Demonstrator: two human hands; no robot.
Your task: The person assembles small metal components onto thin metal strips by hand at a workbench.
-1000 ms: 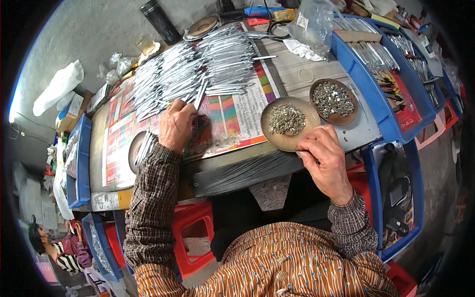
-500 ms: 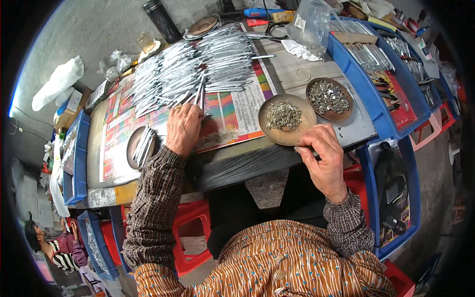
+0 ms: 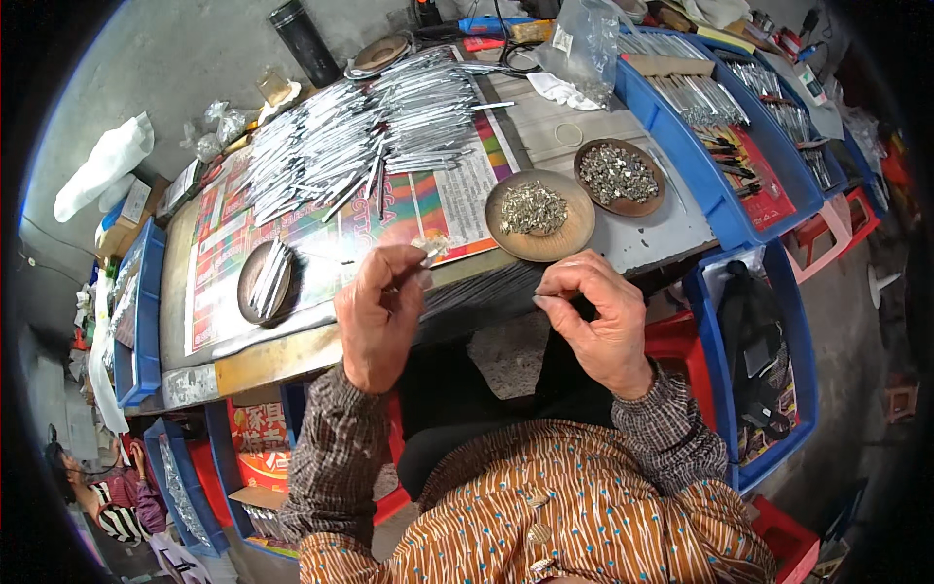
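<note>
My left hand [image 3: 381, 316] is raised over the table's front edge, its fingers curled in; whatever it may hold is not clear. To its right, my right hand [image 3: 598, 319] pinches thumb and forefinger together, the tips too small to show what is between them. Just beyond that hand stands a wooden dish [image 3: 574, 240] holding small brassy metal bits [image 3: 532, 208]. A darker dish [image 3: 650, 204] beside it carries grey metal bits [image 3: 618, 175]. Left of my left hand, a round dish [image 3: 248, 304] holds several thin silvery metal strips [image 3: 270, 279].
Heaps of slim silvery metal pieces [image 3: 321, 146] cover the printed sheet [image 3: 209, 282] at the back. Blue trays [image 3: 671, 161] with metal parts line the right side. A blue bin [image 3: 722, 428] sits below the right table edge, and a clear plastic bag [image 3: 589, 49] stands at the back.
My left hand has drawn back from the metal heap toward the table's front edge, nearer my right hand. My right hand has dropped slightly away from the wooden dish.
</note>
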